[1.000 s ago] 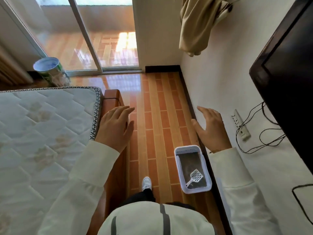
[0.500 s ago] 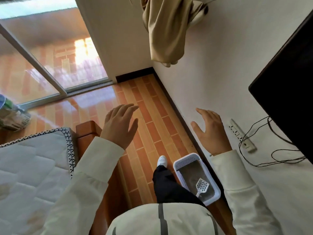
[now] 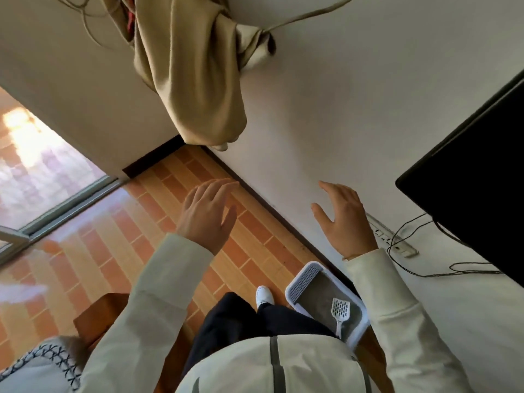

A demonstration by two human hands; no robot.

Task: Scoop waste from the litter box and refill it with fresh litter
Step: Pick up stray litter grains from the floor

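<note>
Floor: orange-brown brick-pattern tiles (image 3: 158,239) running to a dark skirting along the white wall (image 3: 326,114) on the right.
Far left: a sliding glass door (image 3: 42,177) with bright sun beyond it.
Wall: a tan curtain (image 3: 195,78) hangs bunched at the top; a black screen (image 3: 476,182) juts in at the right, with a power strip (image 3: 392,236) and loose cables below it.
Near left: a quilted mattress corner (image 3: 42,367) on a wooden bed frame (image 3: 99,316).
Litter box (image 3: 296,290): white tray on the floor against the right wall, just right of the person's white shoe (image 3: 265,295) (grey litter inside).
Scoop (image 3: 340,310): white, slotted, lying in the litter box.
Left hand (image 3: 205,215): raised over the floor, palm down, fingers straight and close together, holding nothing.
Right hand (image 3: 344,222): raised in front of the wall, fingers relaxed and slightly spread, thumb out, holding nothing.
</note>
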